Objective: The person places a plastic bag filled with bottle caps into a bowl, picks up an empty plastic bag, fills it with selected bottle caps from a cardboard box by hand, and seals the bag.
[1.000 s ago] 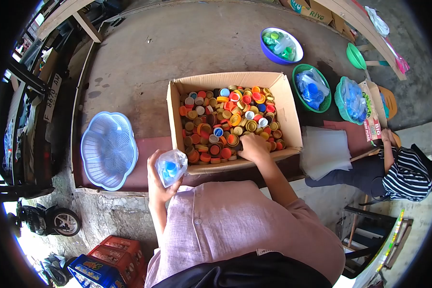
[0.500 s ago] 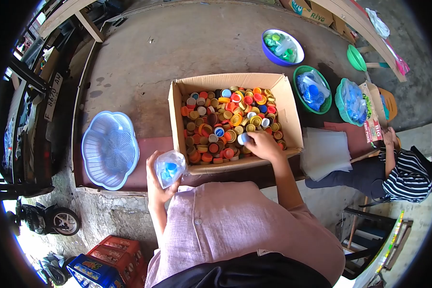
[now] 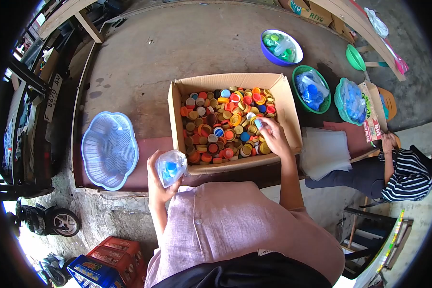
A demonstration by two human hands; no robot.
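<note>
Blue caps sit in a clear plastic bag gripped by the left hand; beneath the right hand, pinching a pale-blue cap, stands a brown cardboard box.

Seems to be a simple, half-open workshop or garage. Suggested by a large, stained brown work table across the middle of the frame, bearing a brown rectangular cardboard box full of round multicoloured plastic caps. Also fitting to such a place: a black motorcycle at lower left, blue and red plastic crates at bottom left, rough grey concrete below the table, and, at right, a person in black-and-white striped clothing.
</note>
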